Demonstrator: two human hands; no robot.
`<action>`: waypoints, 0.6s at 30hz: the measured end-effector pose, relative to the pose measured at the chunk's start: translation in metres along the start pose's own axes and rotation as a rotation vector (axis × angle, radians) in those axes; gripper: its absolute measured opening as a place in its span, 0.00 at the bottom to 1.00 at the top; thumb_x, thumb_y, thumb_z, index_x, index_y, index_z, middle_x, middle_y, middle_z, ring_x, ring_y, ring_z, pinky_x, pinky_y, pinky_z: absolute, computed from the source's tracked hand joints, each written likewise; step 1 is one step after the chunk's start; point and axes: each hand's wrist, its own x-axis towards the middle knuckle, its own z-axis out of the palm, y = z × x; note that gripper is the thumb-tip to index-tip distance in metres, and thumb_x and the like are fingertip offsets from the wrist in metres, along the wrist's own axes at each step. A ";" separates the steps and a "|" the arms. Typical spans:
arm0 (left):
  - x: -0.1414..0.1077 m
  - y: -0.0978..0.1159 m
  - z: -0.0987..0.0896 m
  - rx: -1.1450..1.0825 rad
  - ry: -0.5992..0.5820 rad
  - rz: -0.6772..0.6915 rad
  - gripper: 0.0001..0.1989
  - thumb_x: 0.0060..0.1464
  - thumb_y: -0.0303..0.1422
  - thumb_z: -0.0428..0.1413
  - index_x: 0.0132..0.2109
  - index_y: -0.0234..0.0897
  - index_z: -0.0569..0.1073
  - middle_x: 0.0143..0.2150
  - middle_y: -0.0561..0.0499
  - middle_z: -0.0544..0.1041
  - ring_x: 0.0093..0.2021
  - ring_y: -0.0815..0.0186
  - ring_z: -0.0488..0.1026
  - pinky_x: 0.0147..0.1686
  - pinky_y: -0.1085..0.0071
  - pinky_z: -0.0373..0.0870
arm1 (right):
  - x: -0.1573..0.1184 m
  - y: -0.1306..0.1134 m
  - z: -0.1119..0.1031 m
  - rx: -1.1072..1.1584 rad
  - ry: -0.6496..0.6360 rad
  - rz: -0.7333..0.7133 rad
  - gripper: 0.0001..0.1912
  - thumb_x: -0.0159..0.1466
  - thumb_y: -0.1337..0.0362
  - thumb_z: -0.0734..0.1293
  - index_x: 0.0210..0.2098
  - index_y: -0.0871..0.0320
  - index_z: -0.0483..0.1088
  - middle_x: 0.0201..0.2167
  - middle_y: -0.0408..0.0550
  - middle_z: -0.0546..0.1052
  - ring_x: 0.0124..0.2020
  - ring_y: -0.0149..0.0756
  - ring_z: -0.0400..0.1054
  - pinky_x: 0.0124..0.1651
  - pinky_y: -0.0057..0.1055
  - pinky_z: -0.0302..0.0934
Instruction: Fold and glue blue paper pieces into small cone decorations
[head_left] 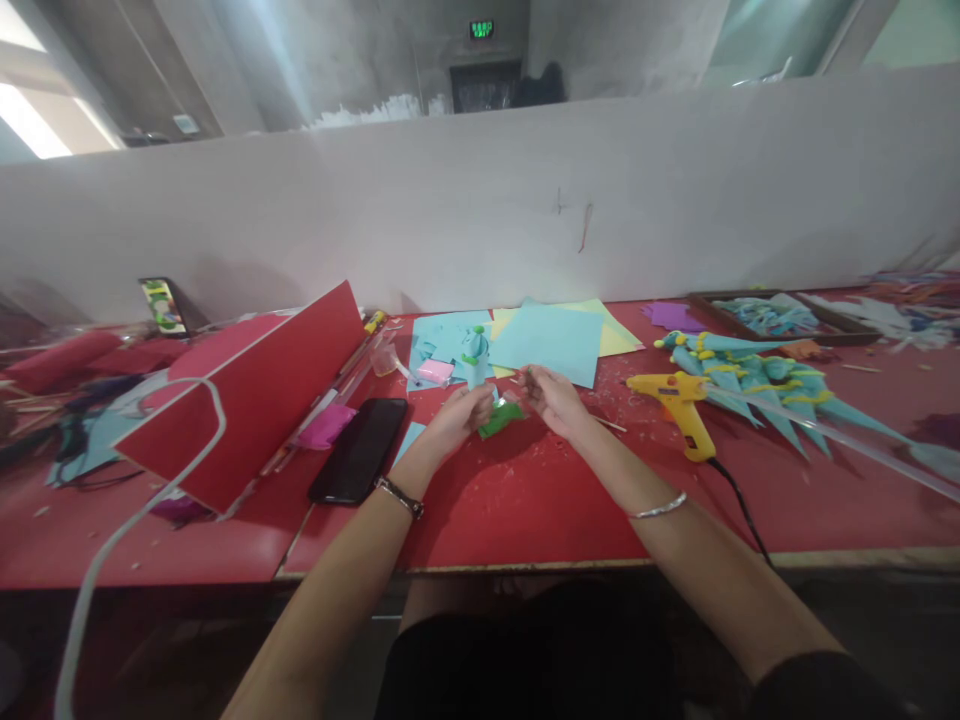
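My left hand [466,415] is closed around the lower part of a light blue paper cone [475,362], which stands upright with bits of green at its top. To its right, my right hand [551,398] is raised with its fingertips pinched together; anything between them is too small to make out. Between and below the hands a green packet [501,418] lies on the red table [525,510]. Light blue sheets [551,340] and a pink packet [435,372] are just behind the hands.
A yellow glue gun [686,405] with a black cord and several blue cones with yellow trim [772,380] lie right. A black phone [358,450], a leaning red board [255,400] and a white cable [112,540] are left. A tray [847,325] stands back right.
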 end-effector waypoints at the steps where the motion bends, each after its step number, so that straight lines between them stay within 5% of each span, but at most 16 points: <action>1: 0.000 0.000 0.000 0.000 -0.001 0.000 0.21 0.45 0.36 0.55 0.17 0.37 0.50 0.15 0.62 0.46 0.15 0.79 0.44 0.15 0.77 0.42 | 0.001 0.000 0.000 0.009 -0.007 0.005 0.07 0.56 0.64 0.63 0.23 0.59 0.64 0.14 0.37 0.67 0.15 0.21 0.58 0.18 0.18 0.54; 6: 0.000 -0.001 -0.001 -0.006 0.001 -0.007 0.21 0.45 0.35 0.55 0.17 0.37 0.49 0.15 0.62 0.46 0.14 0.79 0.44 0.15 0.78 0.42 | 0.003 0.000 0.000 0.051 -0.059 0.057 0.18 0.61 0.61 0.57 0.16 0.58 0.53 0.07 0.33 0.54 0.10 0.20 0.42 0.13 0.17 0.44; 15: 0.002 -0.002 -0.003 -0.031 0.006 -0.023 0.22 0.46 0.35 0.55 0.17 0.37 0.49 0.14 0.62 0.46 0.14 0.80 0.44 0.13 0.79 0.43 | 0.002 0.001 0.000 0.074 -0.039 0.027 0.03 0.55 0.68 0.62 0.26 0.59 0.65 0.13 0.34 0.61 0.13 0.21 0.51 0.18 0.19 0.56; 18: 0.003 -0.003 -0.004 -0.041 0.005 -0.024 0.22 0.47 0.35 0.55 0.17 0.36 0.50 0.14 0.62 0.46 0.14 0.80 0.44 0.13 0.80 0.44 | 0.002 -0.001 0.001 0.102 -0.032 0.019 0.05 0.55 0.72 0.61 0.29 0.60 0.67 0.17 0.36 0.66 0.16 0.20 0.56 0.22 0.19 0.60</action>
